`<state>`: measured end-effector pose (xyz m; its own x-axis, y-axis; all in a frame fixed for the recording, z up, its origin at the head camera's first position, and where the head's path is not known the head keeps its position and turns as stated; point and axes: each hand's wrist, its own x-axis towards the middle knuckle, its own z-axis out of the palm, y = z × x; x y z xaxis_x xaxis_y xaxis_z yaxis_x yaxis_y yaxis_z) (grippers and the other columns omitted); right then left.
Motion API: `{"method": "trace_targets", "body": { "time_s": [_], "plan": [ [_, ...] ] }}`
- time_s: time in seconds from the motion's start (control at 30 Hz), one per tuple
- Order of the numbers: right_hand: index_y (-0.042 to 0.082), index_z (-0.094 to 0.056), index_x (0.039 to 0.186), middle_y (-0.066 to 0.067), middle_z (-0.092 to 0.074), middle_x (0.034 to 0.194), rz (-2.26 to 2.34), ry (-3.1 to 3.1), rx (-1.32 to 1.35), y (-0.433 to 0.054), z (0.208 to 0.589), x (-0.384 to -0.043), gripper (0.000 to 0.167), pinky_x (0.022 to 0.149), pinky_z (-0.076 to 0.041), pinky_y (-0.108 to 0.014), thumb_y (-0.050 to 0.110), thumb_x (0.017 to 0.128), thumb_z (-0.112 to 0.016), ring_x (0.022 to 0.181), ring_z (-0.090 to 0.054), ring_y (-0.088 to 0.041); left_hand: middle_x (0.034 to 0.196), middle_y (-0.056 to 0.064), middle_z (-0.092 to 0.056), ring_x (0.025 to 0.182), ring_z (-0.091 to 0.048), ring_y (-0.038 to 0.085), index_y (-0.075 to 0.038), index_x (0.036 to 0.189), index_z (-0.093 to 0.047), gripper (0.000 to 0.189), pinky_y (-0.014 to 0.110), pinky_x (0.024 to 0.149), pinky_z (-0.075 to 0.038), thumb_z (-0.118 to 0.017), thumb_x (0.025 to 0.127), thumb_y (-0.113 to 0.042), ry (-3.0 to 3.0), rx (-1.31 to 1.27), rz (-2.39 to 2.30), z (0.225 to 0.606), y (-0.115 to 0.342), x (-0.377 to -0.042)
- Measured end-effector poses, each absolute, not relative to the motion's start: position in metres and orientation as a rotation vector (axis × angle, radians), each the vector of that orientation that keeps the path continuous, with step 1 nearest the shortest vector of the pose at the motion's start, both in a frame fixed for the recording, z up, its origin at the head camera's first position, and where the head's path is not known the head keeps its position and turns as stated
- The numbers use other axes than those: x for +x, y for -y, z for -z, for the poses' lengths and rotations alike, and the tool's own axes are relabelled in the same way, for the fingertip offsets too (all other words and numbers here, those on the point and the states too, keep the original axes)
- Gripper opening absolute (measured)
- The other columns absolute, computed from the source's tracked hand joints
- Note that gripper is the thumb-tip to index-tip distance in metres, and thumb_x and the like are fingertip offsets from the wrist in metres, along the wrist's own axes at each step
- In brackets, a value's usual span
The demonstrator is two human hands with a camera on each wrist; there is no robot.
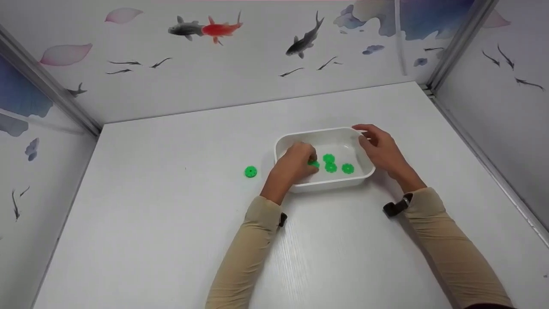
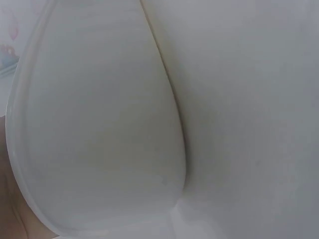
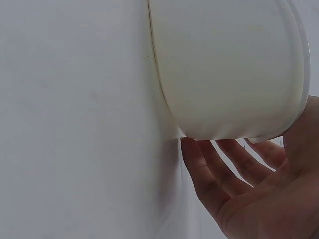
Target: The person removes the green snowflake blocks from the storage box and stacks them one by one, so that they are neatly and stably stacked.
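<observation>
Inside white tray (image 1: pixel 334 181), left fingers (image 1: pixel 309 150) on green disc (image 1: pixel 315 164)

A small booth-like workspace, the kind of building around it unclear; a white table (image 1: pixel 150 223) sits between three panel walls (image 1: pixel 240 81) printed with fish (image 1: pixel 221 29) and petals (image 1: pixel 66 55); metal posts (image 1: pixel 460 43) line the corners

Head view downward, close wrist views, shared tray (image 1: pixel 334 184)
</observation>
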<state>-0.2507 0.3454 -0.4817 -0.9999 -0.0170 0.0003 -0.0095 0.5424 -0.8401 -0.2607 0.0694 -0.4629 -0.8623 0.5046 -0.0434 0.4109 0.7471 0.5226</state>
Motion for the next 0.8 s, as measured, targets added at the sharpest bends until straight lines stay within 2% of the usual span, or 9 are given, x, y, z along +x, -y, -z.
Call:
{"method": "trace_targets", "body": {
  "time_s": [0.2,0.47,0.8],
  "plan": [
    [0.023,-0.054,0.157,-0.014,-0.060,0.152,1.492,-2.756,-0.026,-0.3455,0.4829,-0.2513,0.043,0.113,-0.051,-0.053,0.031,0.115,-0.052,0.134,-0.061,-0.033,0.109,0.007,-0.078,0.095,-0.067,0.017,-0.004,0.111,-0.081,0.016,0.034,0.091,-0.062,-0.079,0.096,-0.011,-2.762,0.758,-0.783,0.4643,-0.0696,-0.2603],
    [0.022,-0.055,0.157,-0.018,-0.060,0.151,1.504,-2.757,-0.042,-0.3460,0.4842,-0.2518,0.043,0.117,-0.049,-0.058,0.030,0.115,-0.052,0.139,-0.059,-0.037,0.115,0.007,-0.072,0.100,-0.060,0.018,-0.005,0.119,-0.080,0.027,0.032,0.095,-0.059,-0.078,0.094,-0.013,-2.824,0.801,-0.657,0.4652,-0.0704,-0.2562],
    [0.022,-0.054,0.157,-0.017,-0.060,0.151,1.484,-2.765,-0.035,-0.3446,0.4825,-0.2521,0.043,0.113,-0.051,-0.054,0.029,0.115,-0.052,0.136,-0.061,-0.035,0.115,0.006,-0.070,0.099,-0.059,0.016,-0.006,0.122,-0.079,0.030,0.028,0.090,-0.058,-0.079,0.095,-0.017,-2.825,0.898,-0.694,0.4664,-0.0697,-0.2570]
  ]
}}
